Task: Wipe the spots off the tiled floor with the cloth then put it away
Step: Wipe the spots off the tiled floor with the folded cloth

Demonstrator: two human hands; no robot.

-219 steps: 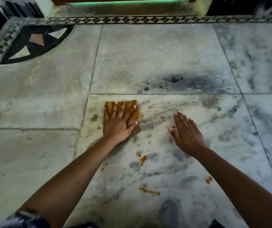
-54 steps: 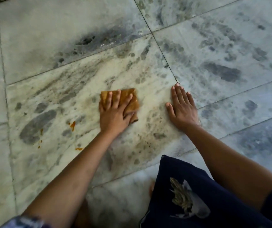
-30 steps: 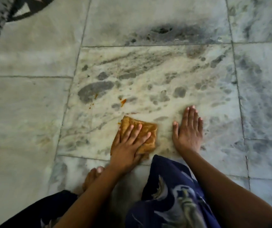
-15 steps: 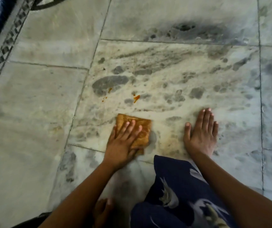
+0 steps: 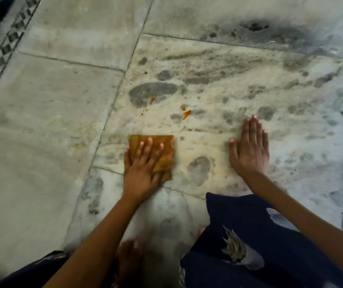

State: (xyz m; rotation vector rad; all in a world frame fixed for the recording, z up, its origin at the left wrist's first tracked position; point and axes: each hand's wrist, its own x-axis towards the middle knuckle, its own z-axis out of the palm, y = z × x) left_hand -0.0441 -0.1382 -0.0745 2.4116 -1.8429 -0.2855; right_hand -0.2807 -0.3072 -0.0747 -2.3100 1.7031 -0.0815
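The left hand [image 5: 142,169] is pressing the folded brown cloth [image 5: 162,151] flat onto the tiled floor [image 5: 48,113] with fingers spread open, orange spots [image 5: 186,113] lying just beyond it, while the right hand [image 5: 249,149] is resting open-palmed nearby beside a dark-clothed knee [image 5: 239,235].

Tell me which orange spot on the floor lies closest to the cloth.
The elongated orange spot, up and right of the cloth under the left hand. The other spots sit farther away by the dark patch.
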